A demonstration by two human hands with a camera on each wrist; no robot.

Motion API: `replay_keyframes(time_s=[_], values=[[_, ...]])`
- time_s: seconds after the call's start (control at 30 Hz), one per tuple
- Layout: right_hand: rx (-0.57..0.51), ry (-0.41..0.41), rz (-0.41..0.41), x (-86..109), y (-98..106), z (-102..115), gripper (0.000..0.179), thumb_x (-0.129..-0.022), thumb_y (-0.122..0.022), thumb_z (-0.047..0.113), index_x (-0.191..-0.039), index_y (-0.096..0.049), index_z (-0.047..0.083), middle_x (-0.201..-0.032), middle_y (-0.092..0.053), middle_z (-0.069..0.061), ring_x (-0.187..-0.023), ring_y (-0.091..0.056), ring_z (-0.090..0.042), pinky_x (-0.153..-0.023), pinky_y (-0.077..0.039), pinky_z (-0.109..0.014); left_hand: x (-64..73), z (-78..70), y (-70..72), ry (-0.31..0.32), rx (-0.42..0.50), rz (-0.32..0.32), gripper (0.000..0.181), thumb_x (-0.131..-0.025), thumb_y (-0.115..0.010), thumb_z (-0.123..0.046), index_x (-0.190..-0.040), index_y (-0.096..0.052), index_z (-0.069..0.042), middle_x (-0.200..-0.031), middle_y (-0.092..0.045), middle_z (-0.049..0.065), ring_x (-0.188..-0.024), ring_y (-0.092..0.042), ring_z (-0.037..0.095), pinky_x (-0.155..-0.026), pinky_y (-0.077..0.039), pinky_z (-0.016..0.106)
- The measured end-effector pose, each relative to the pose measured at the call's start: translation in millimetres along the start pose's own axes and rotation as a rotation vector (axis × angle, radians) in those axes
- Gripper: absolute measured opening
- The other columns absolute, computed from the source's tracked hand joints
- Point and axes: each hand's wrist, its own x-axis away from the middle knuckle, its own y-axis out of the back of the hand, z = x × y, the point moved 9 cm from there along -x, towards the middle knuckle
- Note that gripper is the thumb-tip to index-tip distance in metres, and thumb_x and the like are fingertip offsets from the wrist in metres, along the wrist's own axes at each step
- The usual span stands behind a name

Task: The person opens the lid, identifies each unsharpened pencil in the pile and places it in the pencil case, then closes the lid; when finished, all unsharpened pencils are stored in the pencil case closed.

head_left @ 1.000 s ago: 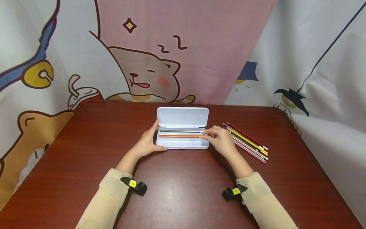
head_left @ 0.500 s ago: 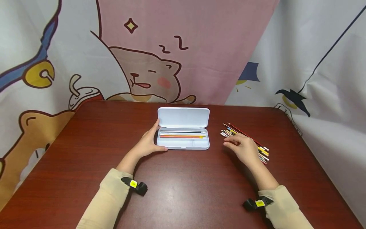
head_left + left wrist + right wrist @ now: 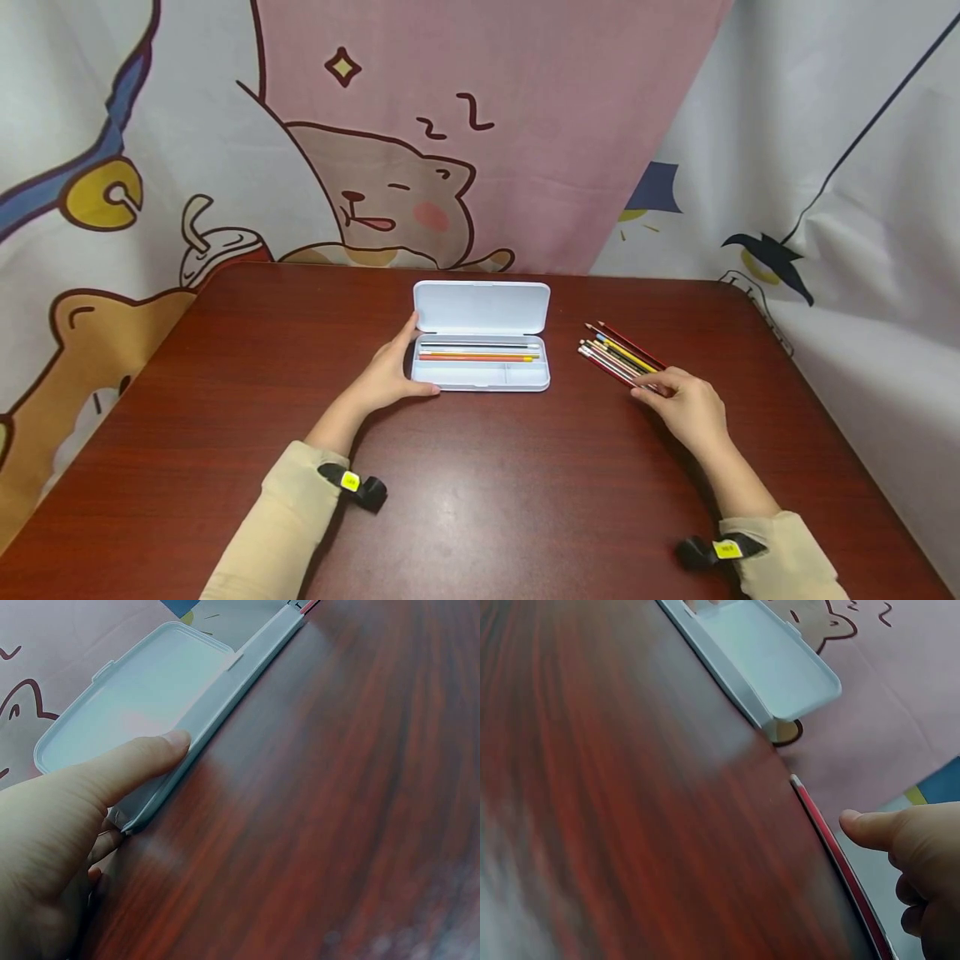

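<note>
A white pencil case (image 3: 480, 387) lies on the table with its lid (image 3: 482, 307) raised. Its tray holds several pencils (image 3: 472, 358), an orange one and a dark one among them. My left hand (image 3: 386, 371) holds the case by its left end; in the left wrist view the thumb (image 3: 142, 761) presses the front wall. Over the near ends of several loose pencils (image 3: 617, 360) is my right hand (image 3: 690, 408), its fingers bent and partly hiding them. The right wrist view shows the thumb (image 3: 870, 829) beside a red pencil (image 3: 836, 859), with a gap visible there.
The dark red wooden table (image 3: 480, 492) extends around the case and the loose pencils. Behind it hangs a cloth (image 3: 570, 133) printed with cartoon animals. Each wrist wears a black strap with a small camera.
My right hand has left the orange pencil in the case and moved right and nearer, over the loose pencils' near ends. The left hand stays on the case.
</note>
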Motion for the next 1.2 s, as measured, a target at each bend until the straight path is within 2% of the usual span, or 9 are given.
replay_keyframes(time_s=[0.33,0.63,0.87,1.2], values=[[0.029,-0.067,0.049,8.9,1.5,-20.6,0.012,-0.077,-0.081,0.022,-0.088,-0.077,0.017,-0.065,-0.046,0.007,-0.057,-0.038,-0.014,-0.049,-0.025,-0.032,0.1,0.8,-0.3,-0.011,-0.008,-0.005,0.128,-0.063,-0.091,-0.022,-0.154,-0.003,-0.009,-0.14,-0.047,0.014,-0.13,-0.038,0.025,-0.108,-0.024,0.045],[0.03,-0.122,0.101,11.1,-0.7,-27.5,0.012,-0.079,-0.079,0.026,-0.089,-0.077,0.018,-0.066,-0.051,0.005,-0.058,-0.041,-0.016,-0.049,-0.028,-0.033,1.2,0.2,-0.2,-0.006,-0.006,-0.002,0.128,-0.064,-0.091,-0.023,-0.154,-0.003,-0.008,-0.141,-0.047,0.013,-0.131,-0.037,0.025,-0.109,-0.022,0.044],[0.055,-0.159,0.149,11.2,-3.1,-30.4,0.021,-0.081,-0.077,0.033,-0.091,-0.077,0.015,-0.064,-0.051,0.006,-0.057,-0.041,-0.015,-0.048,-0.028,-0.033,1.6,-0.6,0.8,0.008,-0.021,0.0,0.127,-0.064,-0.091,-0.024,-0.154,-0.003,-0.008,-0.141,-0.046,0.014,-0.132,-0.036,0.027,-0.109,-0.022,0.045],[0.052,-0.145,0.12,10.3,-0.2,-29.4,0.017,-0.081,-0.077,0.03,-0.087,-0.077,0.014,-0.067,-0.061,0.005,-0.058,-0.047,-0.014,-0.048,-0.031,-0.032,1.3,-3.0,0.6,0.008,-0.017,0.001,0.128,-0.064,-0.091,-0.023,-0.154,-0.002,-0.009,-0.142,-0.045,0.014,-0.132,-0.035,0.026,-0.109,-0.022,0.046]])
